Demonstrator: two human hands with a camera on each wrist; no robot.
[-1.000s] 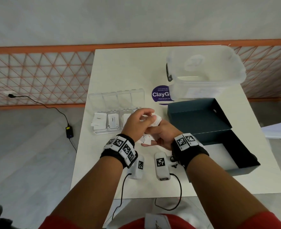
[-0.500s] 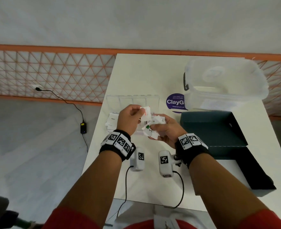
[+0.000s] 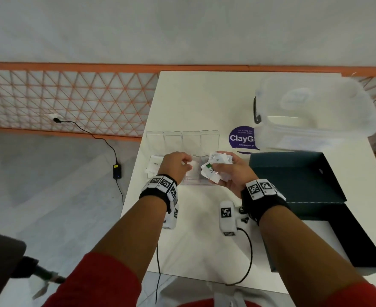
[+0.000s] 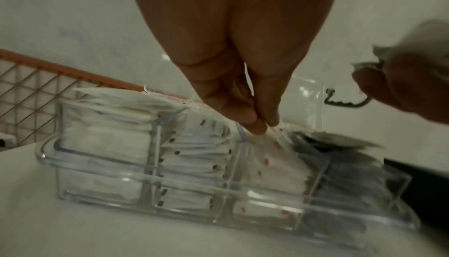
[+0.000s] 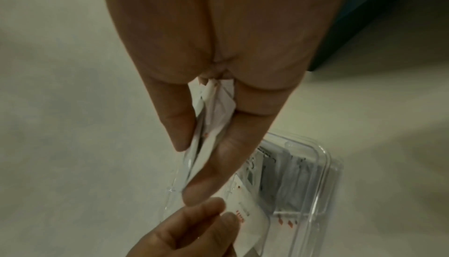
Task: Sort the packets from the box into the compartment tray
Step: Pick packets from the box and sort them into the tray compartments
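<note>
Head view: beside a lidded translucent plastic tub (image 3: 315, 111), left hand (image 3: 174, 166) pinches one red-marked white packet (image 5: 245, 221) over the clear compartment tray (image 4: 170, 180); right hand (image 3: 233, 173) clutches a bundle of white packets (image 3: 215, 167).

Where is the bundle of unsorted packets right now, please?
In the head view, the right hand grips the bundle above the compartment tray's right end, beside the dark box.

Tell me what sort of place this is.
Probably a staged work corner indoors, not a home kitchen: one bare white table against a plain wall with an orange lattice panel, and tracking markers strapped on both wrists.
</note>
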